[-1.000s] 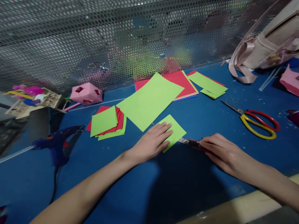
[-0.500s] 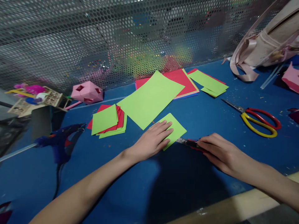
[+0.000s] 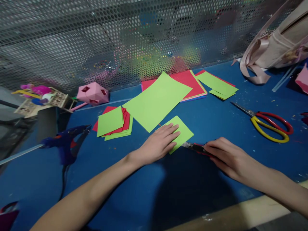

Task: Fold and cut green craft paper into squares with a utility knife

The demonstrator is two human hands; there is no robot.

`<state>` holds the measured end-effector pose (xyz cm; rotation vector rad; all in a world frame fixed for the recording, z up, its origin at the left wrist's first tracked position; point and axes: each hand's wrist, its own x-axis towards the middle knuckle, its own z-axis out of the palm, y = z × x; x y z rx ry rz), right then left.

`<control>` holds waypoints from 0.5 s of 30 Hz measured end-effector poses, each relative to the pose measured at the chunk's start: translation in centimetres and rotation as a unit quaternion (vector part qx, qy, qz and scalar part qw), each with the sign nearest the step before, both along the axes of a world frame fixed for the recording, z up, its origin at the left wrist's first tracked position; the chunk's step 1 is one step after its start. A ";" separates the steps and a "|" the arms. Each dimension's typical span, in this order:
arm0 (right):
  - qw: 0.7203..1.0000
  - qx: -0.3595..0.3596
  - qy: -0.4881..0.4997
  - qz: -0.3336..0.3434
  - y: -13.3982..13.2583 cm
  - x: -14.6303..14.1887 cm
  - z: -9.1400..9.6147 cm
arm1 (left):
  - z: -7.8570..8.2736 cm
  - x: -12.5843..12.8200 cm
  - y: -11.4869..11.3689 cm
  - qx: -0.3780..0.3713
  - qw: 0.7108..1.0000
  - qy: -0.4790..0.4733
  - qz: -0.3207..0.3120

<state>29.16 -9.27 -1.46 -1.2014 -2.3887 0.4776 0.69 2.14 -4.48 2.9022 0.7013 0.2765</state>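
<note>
My left hand [image 3: 160, 140] lies flat with fingers outstretched on a small light-green paper square [image 3: 185, 134], pressing it against the blue tabletop. In my right hand [image 3: 227, 157] is a utility knife [image 3: 198, 148] with a red and black handle, its fingers closed around the grip. The blade points left, and its tip meets the lower right edge of the square. A large light-green sheet [image 3: 157, 101] lies just behind. To the left sits a pile of green and red paper squares [image 3: 111, 122].
Scissors [image 3: 271, 125] with red and yellow handles lie at the right. A blue glue gun [image 3: 63, 143] rests at the left. Behind are a stack of red sheets [image 3: 186, 81], green paper strips [image 3: 218, 84], a pink paper polyhedron [image 3: 93, 93], a pale bag [image 3: 280, 45] and a perforated metal panel [image 3: 120, 38].
The whole view has shifted slightly, with things appearing a little farther right. Both hands keep the same hold and position at the green square.
</note>
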 end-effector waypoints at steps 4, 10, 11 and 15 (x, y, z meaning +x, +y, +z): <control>1.000 0.004 -0.004 0.003 0.0 -0.1 0.2 | 0.0 0.0 0.0 -0.001 1.000 -0.006 0.001; 1.000 0.007 -0.001 0.003 0.0 -0.4 0.4 | 0.1 -0.1 0.0 -0.008 1.000 -0.020 -0.005; 1.000 0.008 -0.003 0.002 0.0 -0.4 0.5 | 0.1 -0.1 0.0 -0.006 1.000 -0.024 -0.006; 1.000 0.018 -0.010 0.006 -0.1 -0.6 0.5 | -0.1 -0.1 0.0 0.004 0.999 -0.037 -0.008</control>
